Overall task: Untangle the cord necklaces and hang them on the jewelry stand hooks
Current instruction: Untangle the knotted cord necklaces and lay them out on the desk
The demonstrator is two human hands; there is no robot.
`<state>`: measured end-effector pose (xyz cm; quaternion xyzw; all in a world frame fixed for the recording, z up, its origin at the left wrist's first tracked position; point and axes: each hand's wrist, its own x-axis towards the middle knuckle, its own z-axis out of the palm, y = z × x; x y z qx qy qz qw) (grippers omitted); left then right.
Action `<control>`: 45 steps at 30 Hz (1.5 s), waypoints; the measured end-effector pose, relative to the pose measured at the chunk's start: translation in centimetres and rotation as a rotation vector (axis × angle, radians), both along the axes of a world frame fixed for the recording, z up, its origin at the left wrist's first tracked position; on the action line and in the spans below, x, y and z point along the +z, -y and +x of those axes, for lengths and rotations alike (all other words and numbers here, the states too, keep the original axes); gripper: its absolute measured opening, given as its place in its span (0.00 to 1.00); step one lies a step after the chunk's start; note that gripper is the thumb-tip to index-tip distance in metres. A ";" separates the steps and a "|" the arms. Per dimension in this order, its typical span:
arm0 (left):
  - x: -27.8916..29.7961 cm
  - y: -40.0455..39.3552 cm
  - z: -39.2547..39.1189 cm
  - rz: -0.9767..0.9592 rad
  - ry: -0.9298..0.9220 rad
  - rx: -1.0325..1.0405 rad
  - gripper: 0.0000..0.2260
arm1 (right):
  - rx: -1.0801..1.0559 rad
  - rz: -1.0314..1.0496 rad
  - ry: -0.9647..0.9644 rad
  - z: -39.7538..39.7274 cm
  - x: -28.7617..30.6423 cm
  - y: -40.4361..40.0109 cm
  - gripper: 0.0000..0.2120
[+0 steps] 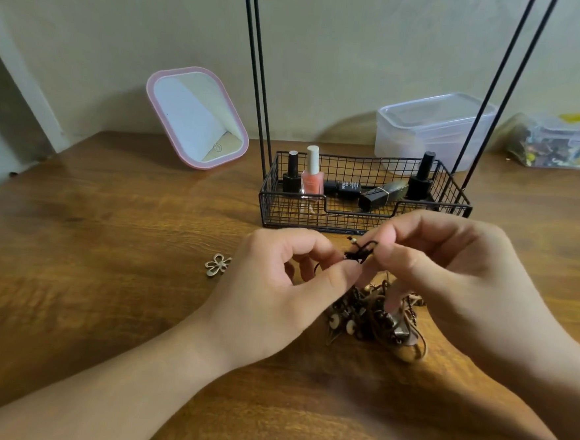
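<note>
A tangle of dark cord necklaces (pixel 371 315) with white and brown beads lies on the wooden table, partly hidden under my hands. My left hand (pixel 277 287) and my right hand (pixel 449 279) both pinch a knotted black cord end (pixel 360 252) held up between them, just in front of the jewelry stand. The black wire jewelry stand (pixel 360 221) has a basket base and thin uprights (pixel 257 73) rising out of view; its hooks are cut off at the top.
Nail polish bottles (pixel 312 176) and a lipstick (pixel 383 193) sit in the basket. A flower-shaped pendant (pixel 217 264) lies left of my hands. A pink-framed mirror (pixel 196 117), a clear plastic box (pixel 432 130) and a bag of trinkets (pixel 561 146) line the wall.
</note>
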<state>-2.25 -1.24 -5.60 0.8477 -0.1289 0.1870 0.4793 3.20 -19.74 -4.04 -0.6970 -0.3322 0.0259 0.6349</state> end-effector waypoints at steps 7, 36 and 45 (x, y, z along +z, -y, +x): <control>0.2 0.0 0.3 -0.272 -0.176 -0.035 0.07 | -0.002 -0.071 0.077 0.2 -0.5 0.0 0.05; 0.1 0.1 0.4 -0.567 -0.385 -0.300 0.03 | -0.079 -0.159 0.269 -0.1 -0.8 0.2 0.07; -0.1 -0.3 0.6 -0.400 -0.364 -0.271 0.12 | 0.028 -0.316 0.373 0.4 -0.7 0.1 0.10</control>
